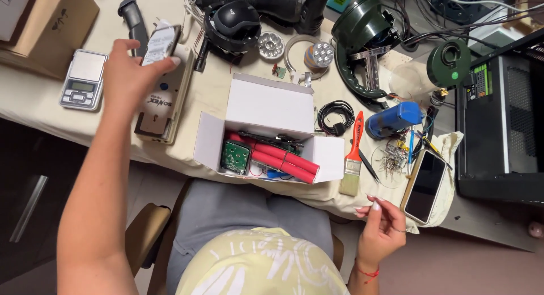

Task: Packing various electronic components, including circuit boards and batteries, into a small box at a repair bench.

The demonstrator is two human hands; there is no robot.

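Nearest to the camera, the right hand point(381, 227) is hovering palm-up just off the table point(212, 96) edge, fingers loosely curled with the thumb and forefinger tips close together; whether they are pinching something thin I cannot tell. Just beyond it, a dark phone point(425, 185) is lying on a cloth beside a small heap of screws and bits point(391, 157) and an orange-handled paintbrush point(352, 159). At the middle of the near edge, the open white box point(266, 130) is sitting with its flaps up, holding red cylindrical cells point(280, 159) side by side and a small green circuit board point(234, 157), so the sorting of parts looks to be well under way, with much loose hardware on the table not yet gathered. Farther out on the left, the left hand point(127, 74) is reaching across the table, fingers spread and closing over a flat white packet point(158, 43) resting on a long beige device point(167, 99), touching it rather than clearly lifting it. A small silver pocket scale point(84, 79) is sitting just left of that hand. Farthest away, a black lamp head point(231, 26), round reflector discs point(294, 50) and an opened dark green lamp housing point(365, 43) are lying dismantled, suggesting reassembly is not done.
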